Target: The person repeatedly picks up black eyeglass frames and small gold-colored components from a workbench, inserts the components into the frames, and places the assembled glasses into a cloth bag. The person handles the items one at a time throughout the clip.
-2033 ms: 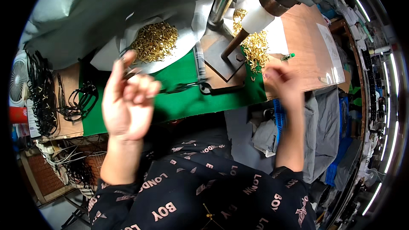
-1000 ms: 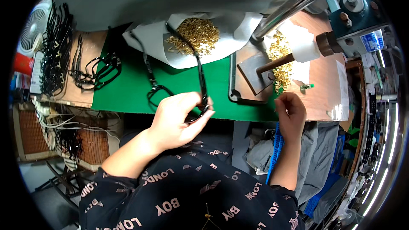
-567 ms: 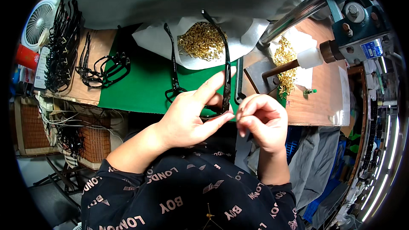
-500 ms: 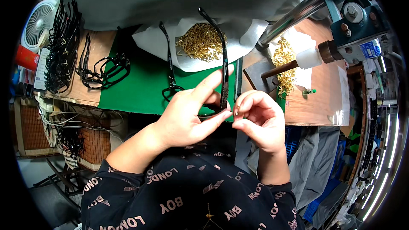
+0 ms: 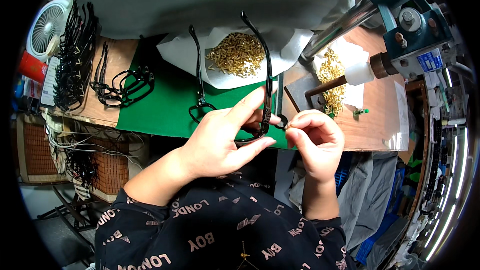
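A glossy black eyeglasses frame (image 5: 268, 70) is in my left hand (image 5: 215, 142), its two arms pointing away from me. My left thumb and fingers close around one front corner of it, where an arm meets the rim. Just to the right, my right hand (image 5: 320, 142) is raised with thumb and forefinger pinched together. Whatever lies between those fingertips is too small to make out. A short gap separates the right fingertips from the frame. Beyond the frame, a heap of small gold-coloured metal pieces (image 5: 237, 54) lies on white sheeting (image 5: 175, 52).
A green mat (image 5: 150, 115) covers part of the wooden table. More black frames (image 5: 125, 86) lie at left, beside a hanging bunch (image 5: 75, 65) and a white fan (image 5: 46, 29). A bench press (image 5: 412, 25) stands at right, near a second gold heap (image 5: 331, 77) and a small green object (image 5: 361, 112).
My right hand has moved right, away from the frame, with its fingers still pinched. The eyeglasses frame has shifted slightly right in my left hand's hold.
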Demonstrator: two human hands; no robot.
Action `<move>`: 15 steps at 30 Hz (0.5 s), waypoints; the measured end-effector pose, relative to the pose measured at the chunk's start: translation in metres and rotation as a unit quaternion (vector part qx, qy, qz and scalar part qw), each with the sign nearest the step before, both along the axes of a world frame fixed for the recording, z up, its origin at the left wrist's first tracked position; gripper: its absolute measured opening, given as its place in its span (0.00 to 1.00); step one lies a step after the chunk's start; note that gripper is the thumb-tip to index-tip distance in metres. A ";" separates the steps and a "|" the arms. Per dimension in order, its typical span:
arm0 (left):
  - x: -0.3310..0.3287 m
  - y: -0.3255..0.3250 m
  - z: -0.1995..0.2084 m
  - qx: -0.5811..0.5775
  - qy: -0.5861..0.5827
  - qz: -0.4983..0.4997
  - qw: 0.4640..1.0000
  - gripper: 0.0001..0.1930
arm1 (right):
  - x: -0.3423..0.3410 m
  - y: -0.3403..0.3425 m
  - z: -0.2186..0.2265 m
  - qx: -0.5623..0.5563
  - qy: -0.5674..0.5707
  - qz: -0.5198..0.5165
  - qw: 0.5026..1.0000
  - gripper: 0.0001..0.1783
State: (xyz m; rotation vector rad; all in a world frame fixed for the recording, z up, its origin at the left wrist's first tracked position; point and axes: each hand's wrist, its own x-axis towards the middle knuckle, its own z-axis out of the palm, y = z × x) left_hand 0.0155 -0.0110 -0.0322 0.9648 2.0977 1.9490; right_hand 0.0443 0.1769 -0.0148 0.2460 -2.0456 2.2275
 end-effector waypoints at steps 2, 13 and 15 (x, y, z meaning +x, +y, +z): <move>-0.002 -0.002 -0.002 -0.060 0.029 -0.002 0.998 0.39 | 0.000 0.000 0.003 -0.092 -0.055 0.068 0.992 0.08; -0.011 0.013 0.005 -0.075 0.129 -0.064 0.987 0.42 | -0.007 0.008 -0.002 -0.070 -0.123 0.156 0.977 0.05; -0.014 0.022 0.012 -0.041 0.128 -0.105 0.985 0.43 | -0.008 0.021 0.009 -0.022 -0.110 0.167 0.980 0.06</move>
